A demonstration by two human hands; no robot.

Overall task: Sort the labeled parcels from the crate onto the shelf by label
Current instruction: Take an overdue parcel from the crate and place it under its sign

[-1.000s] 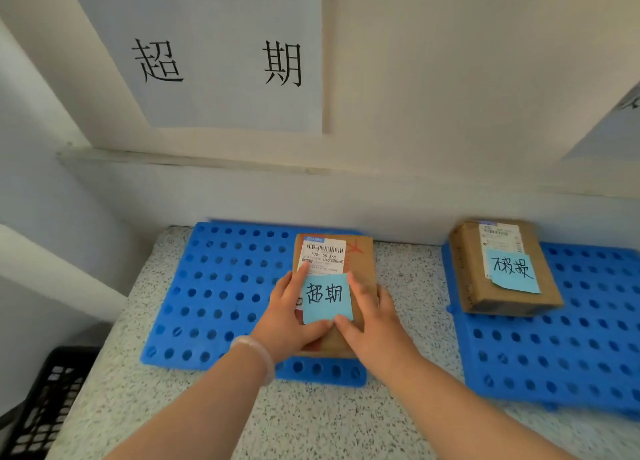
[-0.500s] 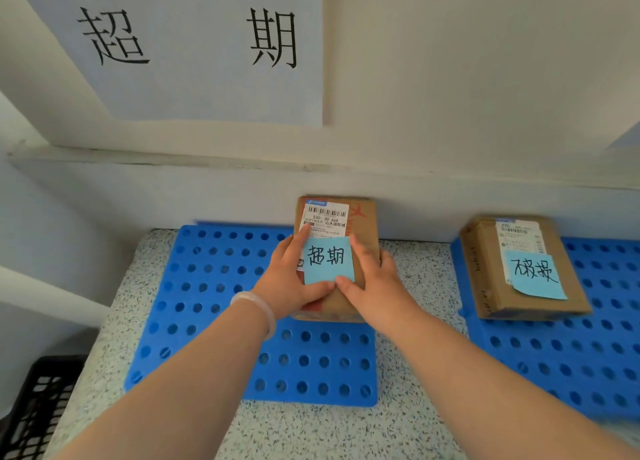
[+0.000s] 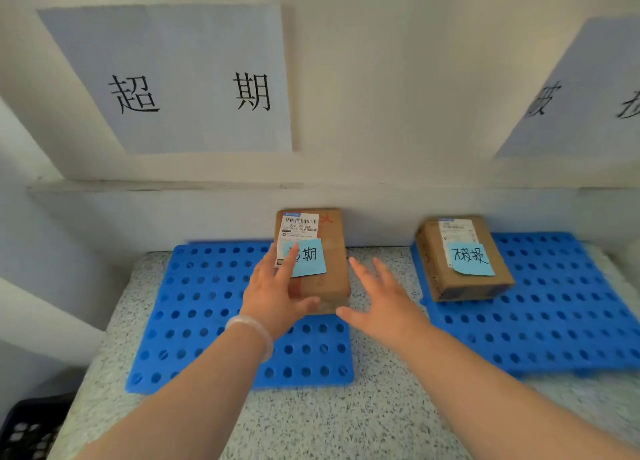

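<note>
The parcel [image 3: 332, 262] lies flat on the far right corner of the left mat [image 3: 207, 303], on the shelf [image 3: 346, 425], below the 超期 sign [image 3: 194, 78]. The left hand [image 3: 277, 293] has straight fingers lying over the parcel's left edge and its note [image 3: 311, 262]. The right hand [image 3: 377, 300] has spread fingers just beside the parcel, holding nothing. A second parcel [image 3: 433, 251] lies on the right mat [image 3: 554, 303].

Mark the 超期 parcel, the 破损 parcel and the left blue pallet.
超期 parcel [image 3: 334, 251]: head view, bare cardboard right of its note.
破损 parcel [image 3: 433, 255]: head view, cardboard left of its note.
left blue pallet [image 3: 201, 303]: head view, bare perforated top.
</note>
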